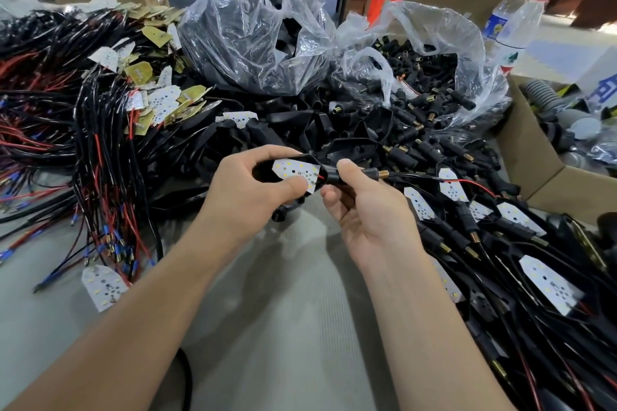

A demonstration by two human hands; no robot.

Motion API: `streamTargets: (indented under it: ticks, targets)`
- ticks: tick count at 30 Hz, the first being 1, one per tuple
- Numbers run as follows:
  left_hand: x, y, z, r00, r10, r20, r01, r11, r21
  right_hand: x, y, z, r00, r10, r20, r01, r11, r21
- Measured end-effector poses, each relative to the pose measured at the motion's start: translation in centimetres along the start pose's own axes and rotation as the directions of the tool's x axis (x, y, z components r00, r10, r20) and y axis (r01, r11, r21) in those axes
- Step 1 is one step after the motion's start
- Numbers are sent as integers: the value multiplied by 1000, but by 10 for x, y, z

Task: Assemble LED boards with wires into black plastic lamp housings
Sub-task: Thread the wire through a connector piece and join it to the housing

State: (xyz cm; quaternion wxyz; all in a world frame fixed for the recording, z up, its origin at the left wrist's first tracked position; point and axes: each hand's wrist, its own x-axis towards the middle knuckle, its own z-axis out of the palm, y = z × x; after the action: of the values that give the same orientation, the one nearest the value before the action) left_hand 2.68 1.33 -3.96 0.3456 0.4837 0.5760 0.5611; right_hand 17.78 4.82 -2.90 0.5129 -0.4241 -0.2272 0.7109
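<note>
Left hand (247, 187) grips the housing (263, 172), mostly hidden by fingers, thumb on the LED board (293, 170); right hand (364, 210) pinches its stem (330, 175); the bottle (510, 30) label blurs unreadable.

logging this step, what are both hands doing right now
Left hand: grips the black housing, thumb on its LED board.
Right hand: pinches the black stem at the housing's end.

led board (295, 173): white, pale yellow dots, tiny black holes. housing (263, 172) plain black. plug (332, 177) black with a brass tip, plus one red wire (467, 181). wire pile (50, 117) is black and red with blue sleeves (107, 231). spare boards (138, 72) have mustard-yellow backs. bottle (524, 27) clear, red cap. box (521, 150) brown cardboard. table (283, 310) pale grey.
</note>
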Motion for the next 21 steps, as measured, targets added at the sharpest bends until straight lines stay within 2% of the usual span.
streamTargets:
  ticks: [6,8,12,14,18,21]
  targets:
    - [0,0,-1,995,97,1,-96,976,195,4,1,-1,999,-16,-49,15,999,-35]
    - [-1,0,-1,995,100,-3,-98,979,180,3,2,-1,997,-33,-65,31,999,-45]
    - [0,1,-3,1000,15,1,-15,998,-53,1,5,3,998,-44,-45,43,999,-21]
    - [1,2,-3,1000,-27,0,27,993,-117,1,5,4,999,-45,-28,45,999,11]
    - [3,-2,-2,998,-59,-16,58,997,-44,2,2,1,999,-48,9,48,999,14]
    - [2,-2,-1,994,-55,-93,60,997,48,3,1,0,998,-53,33,53,999,0]
